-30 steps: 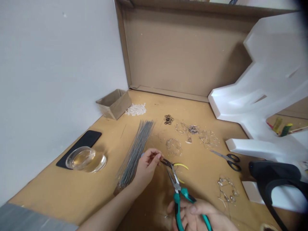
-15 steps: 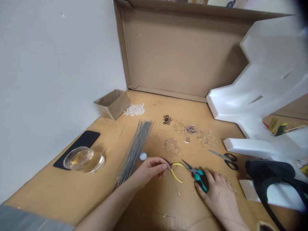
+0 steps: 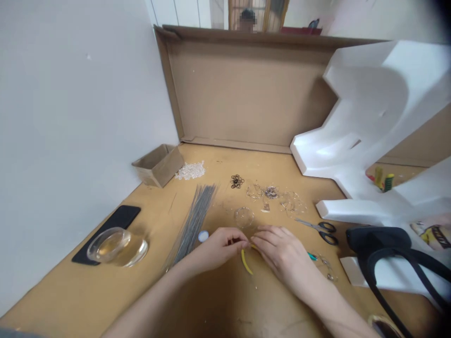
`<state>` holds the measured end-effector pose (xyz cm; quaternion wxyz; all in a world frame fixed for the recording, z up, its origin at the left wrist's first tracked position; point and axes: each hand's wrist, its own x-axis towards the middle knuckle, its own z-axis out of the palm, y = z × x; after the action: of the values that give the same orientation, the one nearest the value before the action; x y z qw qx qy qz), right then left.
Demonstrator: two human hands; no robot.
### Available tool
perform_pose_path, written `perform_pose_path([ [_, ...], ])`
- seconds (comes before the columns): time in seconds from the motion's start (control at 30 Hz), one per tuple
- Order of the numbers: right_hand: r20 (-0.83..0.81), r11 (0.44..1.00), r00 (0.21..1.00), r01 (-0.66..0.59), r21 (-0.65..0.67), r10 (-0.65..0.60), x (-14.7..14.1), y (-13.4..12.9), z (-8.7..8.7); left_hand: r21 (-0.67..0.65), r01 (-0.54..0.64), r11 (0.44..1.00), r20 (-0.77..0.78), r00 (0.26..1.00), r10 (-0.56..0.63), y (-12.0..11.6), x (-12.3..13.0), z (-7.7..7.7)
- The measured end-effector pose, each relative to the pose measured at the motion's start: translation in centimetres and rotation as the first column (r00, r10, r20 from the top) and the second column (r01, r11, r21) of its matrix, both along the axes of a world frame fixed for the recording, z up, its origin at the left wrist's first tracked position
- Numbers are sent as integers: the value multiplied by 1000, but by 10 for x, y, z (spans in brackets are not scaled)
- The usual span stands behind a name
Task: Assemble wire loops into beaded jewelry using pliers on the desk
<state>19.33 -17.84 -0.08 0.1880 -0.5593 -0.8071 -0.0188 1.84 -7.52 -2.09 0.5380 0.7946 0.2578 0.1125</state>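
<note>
My left hand [image 3: 229, 241] is closed in a pinch at the lower middle of the table; what sits between its fingertips is too small to make out. Close beside it on the right, my right hand [image 3: 278, 246] has its fingers together and bent, the tips meeting those of the left. Yellow-handled pliers [image 3: 246, 263] lie under the fingertips, mostly hidden. The teal-handled pliers [image 3: 312, 256] show only in part beyond my right wrist. A bundle of grey wires [image 3: 193, 218] and a small round white-and-blue piece [image 3: 203, 235] are left of my hands.
Wire loops [image 3: 244, 217], black rings [image 3: 237, 181] and scissors [image 3: 319, 230] lie beyond the hands. At left are a clear bowl [image 3: 137, 251], a black phone [image 3: 127, 216], a small box [image 3: 158, 166] and clear beads [image 3: 190, 170]. White foam [image 3: 341, 211] stands right. A person's head shows behind.
My right hand has left the teal-handled pliers and moved left to meet my left hand over the yellow pliers. The view has tilted up and shifted slightly.
</note>
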Motion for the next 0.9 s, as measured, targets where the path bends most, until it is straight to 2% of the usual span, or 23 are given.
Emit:
perform_pose_path([
  [0.13, 83, 999, 995, 46, -3, -45, 7, 14, 5, 260, -8, 965, -12, 1000, 12, 7, 16, 23],
  [0.27, 67, 981, 983, 176, -77, -171, 24, 17, 12, 579, -19, 815, -34, 998, 47, 11, 31, 29],
  [0.33, 16, 961, 971, 237, -146, -237, 32, 16, 17, 675, -28, 738, -15, 999, 51, 12, 36, 27],
  [0.43, -123, 937, 951, 247, -247, -284, 43, 13, 22, 753, -45, 656, -23, 995, 95, 13, 39, 23],
  [0.57, -369, 906, 879, 144, -399, -302, 53, 12, 22, 827, -14, 561, -77, 987, 138, 15, 40, 19],
  [0.77, -611, 836, 718, -74, -544, -333, 60, 14, 11, 913, 33, 405, -49, 998, 29, 19, 39, 12],
  [0.83, -650, 812, 676, -128, -569, -349, 61, 15, 6, 926, 40, 374, -35, 999, -20, 19, 37, 11],
  [0.9, -669, 795, 649, -162, -585, -361, 63, 17, 3, 928, 28, 372, -11, 999, -47, 19, 36, 10],
])
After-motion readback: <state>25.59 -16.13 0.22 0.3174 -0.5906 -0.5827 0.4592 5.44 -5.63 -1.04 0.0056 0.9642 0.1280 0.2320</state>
